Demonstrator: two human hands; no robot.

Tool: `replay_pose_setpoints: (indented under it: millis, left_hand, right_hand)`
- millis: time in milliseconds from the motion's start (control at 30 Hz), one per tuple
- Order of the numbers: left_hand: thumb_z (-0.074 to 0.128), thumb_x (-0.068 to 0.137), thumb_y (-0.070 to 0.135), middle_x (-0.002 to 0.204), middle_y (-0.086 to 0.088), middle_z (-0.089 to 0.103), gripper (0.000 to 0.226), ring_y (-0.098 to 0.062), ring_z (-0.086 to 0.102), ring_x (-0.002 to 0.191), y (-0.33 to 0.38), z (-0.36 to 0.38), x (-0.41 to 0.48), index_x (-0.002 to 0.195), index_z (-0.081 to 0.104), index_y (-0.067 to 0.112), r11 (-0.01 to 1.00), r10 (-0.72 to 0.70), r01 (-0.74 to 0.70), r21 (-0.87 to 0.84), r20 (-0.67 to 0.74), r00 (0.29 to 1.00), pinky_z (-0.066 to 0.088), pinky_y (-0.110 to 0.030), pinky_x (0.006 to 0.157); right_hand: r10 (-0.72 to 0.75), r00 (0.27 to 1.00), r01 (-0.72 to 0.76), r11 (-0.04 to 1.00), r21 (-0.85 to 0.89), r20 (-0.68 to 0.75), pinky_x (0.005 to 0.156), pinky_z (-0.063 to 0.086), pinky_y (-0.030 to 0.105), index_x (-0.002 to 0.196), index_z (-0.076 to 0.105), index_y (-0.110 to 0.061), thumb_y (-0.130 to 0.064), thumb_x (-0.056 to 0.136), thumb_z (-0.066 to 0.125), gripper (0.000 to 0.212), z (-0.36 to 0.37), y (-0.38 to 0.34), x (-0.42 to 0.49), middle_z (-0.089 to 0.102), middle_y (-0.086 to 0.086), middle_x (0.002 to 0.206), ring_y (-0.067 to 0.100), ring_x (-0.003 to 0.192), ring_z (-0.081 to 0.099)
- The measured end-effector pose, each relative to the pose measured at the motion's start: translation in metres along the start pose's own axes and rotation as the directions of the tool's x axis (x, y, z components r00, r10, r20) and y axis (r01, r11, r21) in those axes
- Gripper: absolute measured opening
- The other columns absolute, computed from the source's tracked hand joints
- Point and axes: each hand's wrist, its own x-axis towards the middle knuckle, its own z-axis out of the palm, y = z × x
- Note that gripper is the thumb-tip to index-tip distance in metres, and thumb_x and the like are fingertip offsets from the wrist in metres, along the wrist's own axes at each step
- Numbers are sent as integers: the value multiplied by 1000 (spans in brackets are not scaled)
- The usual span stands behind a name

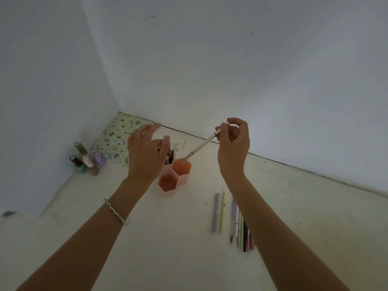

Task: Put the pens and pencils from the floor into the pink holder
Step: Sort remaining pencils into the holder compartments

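Pinching a cream pen (pixel 204 142) by its top, the right hand's fingers (pixel 225 128) angle its tip into the pink holder (pixel 175 175); the left hand (pixel 147 152) hovers open, empty. Tilted so, the pen could catch the rim below the fingers and tip the holder.

Pink holder (pixel 176 179): three hexagonal cells, upright on floor near the wall corner. Rear-left cell holds several pens. Cream pen (pixel 204 142) tilted, tip in rear-right cell. Loose pens (pixel 235 220) in a row on floor, nearer right.
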Motion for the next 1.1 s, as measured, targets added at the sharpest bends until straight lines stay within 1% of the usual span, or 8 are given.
replay_pose_setpoints:
  millis: [133,300,433,633,733,867,967,1100]
  left_hand:
    - [33,101,34,140,-8,53,44,-29,42,131,-10,-12,9,125,65,17,990,-93,76,-118,-152,984,31,-44,108]
    - [42,98,14,125,-13,59,33,-27,49,122,-20,-23,9,121,64,8,960,-171,107,-258,-238,956,39,-43,105]
    - [41,96,10,119,-12,60,30,-28,53,116,-21,-26,4,117,63,4,953,-142,73,-294,-221,965,43,-46,100]
    - [44,95,5,116,-8,56,27,-22,56,105,-5,-26,1,115,61,6,929,-176,102,-356,-183,967,48,-37,93]
    - [46,91,3,109,-5,56,24,-16,56,94,19,-20,-4,109,61,7,928,-121,42,-370,-192,974,48,-24,83]
    - [54,90,9,95,7,58,16,-2,55,74,67,19,-30,103,59,17,926,-58,104,-362,136,989,45,-11,67]
    - [55,92,18,91,6,62,16,-4,58,75,91,68,-59,108,57,18,964,-134,231,-130,514,847,47,-16,67]
    - [52,95,25,101,-4,61,22,-19,61,85,107,113,-97,112,47,14,977,-188,208,55,689,700,53,-31,75]
  right_hand:
    - [-55,998,55,998,9,4,77,56,29,105,53,-23,-17,96,54,11,12,1,-8,73,-4,84,13,81,68]
    - [-178,980,184,981,-58,92,75,50,13,110,53,-22,-17,99,54,12,30,10,-24,71,-4,91,4,85,67]
    - [-228,946,269,949,-166,232,76,51,17,109,52,-29,-18,99,54,15,41,24,-41,65,-10,89,4,84,63]
    - [-371,729,637,675,-372,575,98,45,38,109,71,-8,-9,89,64,22,37,55,-59,63,11,123,27,110,57]
    - [-335,840,510,756,-410,428,99,43,34,123,62,-12,-11,86,52,38,19,57,-55,58,5,125,19,109,54]
    - [-211,963,264,867,-423,167,84,51,31,116,60,-15,5,81,50,42,-21,56,-28,55,-8,112,13,93,55]
    - [-174,982,187,883,-430,69,78,45,15,110,63,-15,7,84,48,37,-51,59,-12,58,-10,103,6,89,56]
    - [-89,995,95,896,-433,34,73,42,7,105,64,-17,8,83,47,38,-85,70,-6,63,-8,96,-2,82,54]
